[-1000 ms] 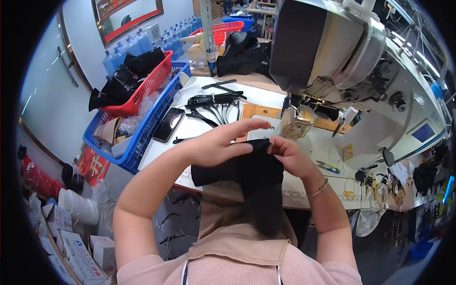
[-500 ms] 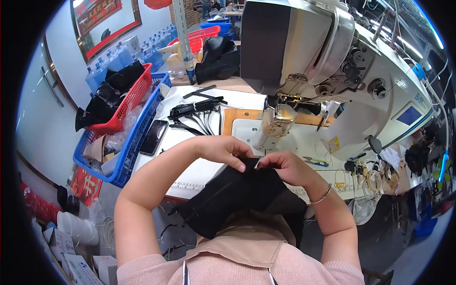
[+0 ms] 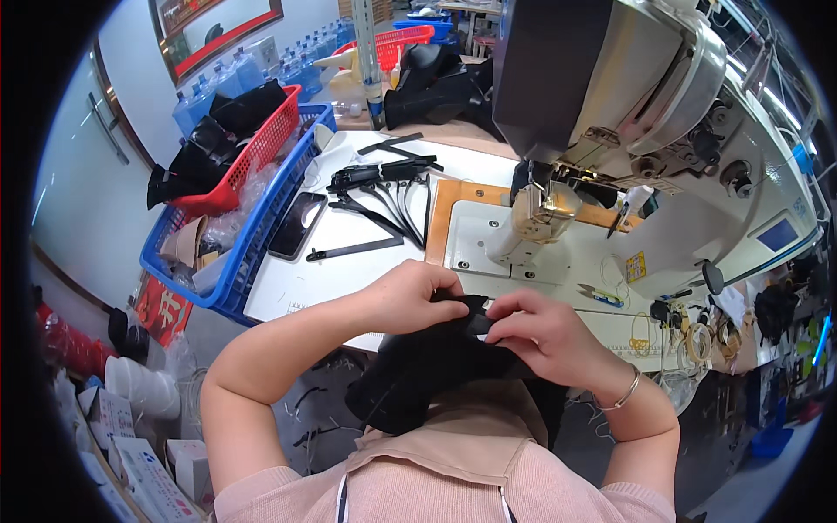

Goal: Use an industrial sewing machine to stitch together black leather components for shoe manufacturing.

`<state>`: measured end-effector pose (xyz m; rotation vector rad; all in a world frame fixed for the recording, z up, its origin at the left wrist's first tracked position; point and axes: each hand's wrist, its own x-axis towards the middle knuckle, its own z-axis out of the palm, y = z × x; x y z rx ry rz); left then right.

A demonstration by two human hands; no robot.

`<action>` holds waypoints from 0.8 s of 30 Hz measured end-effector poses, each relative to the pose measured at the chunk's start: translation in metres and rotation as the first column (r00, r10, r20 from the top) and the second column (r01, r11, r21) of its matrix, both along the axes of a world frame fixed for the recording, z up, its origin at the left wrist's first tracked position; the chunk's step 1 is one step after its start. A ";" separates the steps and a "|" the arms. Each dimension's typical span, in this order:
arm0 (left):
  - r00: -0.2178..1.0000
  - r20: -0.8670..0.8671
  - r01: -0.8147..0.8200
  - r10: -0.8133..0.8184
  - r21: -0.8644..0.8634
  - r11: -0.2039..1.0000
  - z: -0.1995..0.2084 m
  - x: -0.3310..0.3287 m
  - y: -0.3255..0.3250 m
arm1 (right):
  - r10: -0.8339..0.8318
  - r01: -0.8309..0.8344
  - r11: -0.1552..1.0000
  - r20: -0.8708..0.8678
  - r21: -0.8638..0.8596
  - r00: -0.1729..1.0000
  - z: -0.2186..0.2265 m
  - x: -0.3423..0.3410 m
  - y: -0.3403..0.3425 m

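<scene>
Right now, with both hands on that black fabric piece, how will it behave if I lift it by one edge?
Probably floppy: the black fabric piece sags below the left hand and right hand toward the lap. It looks light, since fingertips alone pinch its top edge. It seems unlikely to slip, though its surface texture is hard to tell.

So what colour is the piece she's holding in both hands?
Black; the fabric piece shows best in the head view.
</scene>
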<state>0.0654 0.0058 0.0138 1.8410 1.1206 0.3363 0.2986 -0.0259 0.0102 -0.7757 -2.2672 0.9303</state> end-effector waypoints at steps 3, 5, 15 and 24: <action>0.997 -0.075 0.056 -0.035 0.307 0.950 -0.005 0.003 -0.009 | -0.022 -0.002 0.945 0.068 0.327 0.997 0.004 -0.006 -0.007; 0.997 -0.060 0.071 -0.054 0.335 0.940 -0.007 0.004 -0.014 | -0.032 0.001 0.965 0.113 0.262 0.993 0.005 -0.005 -0.006; 0.996 -0.026 0.086 -0.083 0.145 0.986 0.007 0.003 -0.021 | -0.169 0.187 0.973 0.137 -0.132 0.976 0.004 -0.007 0.003; 0.991 -0.023 0.135 -0.134 0.266 0.954 0.006 0.005 -0.026 | -0.237 0.238 0.946 0.032 -0.219 0.971 -0.008 -0.008 0.003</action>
